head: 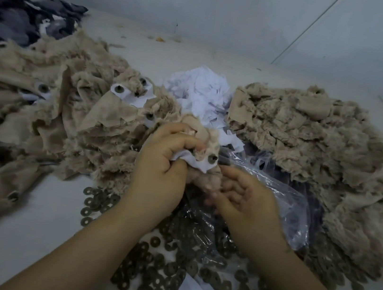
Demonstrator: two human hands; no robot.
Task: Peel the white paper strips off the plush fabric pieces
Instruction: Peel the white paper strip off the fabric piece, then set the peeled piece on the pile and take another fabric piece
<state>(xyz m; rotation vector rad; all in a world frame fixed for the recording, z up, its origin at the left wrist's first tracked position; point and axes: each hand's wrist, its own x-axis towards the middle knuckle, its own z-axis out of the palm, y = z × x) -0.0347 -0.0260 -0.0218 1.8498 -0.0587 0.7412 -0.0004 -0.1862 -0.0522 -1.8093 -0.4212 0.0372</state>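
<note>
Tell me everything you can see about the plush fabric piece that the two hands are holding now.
The plush fabric piece is small, beige and fuzzy, crumpled between both hands above a clear plastic bag. A round dark metal stud sits on it, with a white paper strip still attached around the stud. The left hand grips the piece and pinches the paper; the right hand holds its lower part with curled fingers.

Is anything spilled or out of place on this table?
Yes. Dark ring-shaped washers lie scattered loose across the table beside a crumpled clear plastic bag, as if tipped out. Torn white paper sits heaped between the two plush piles.
</note>
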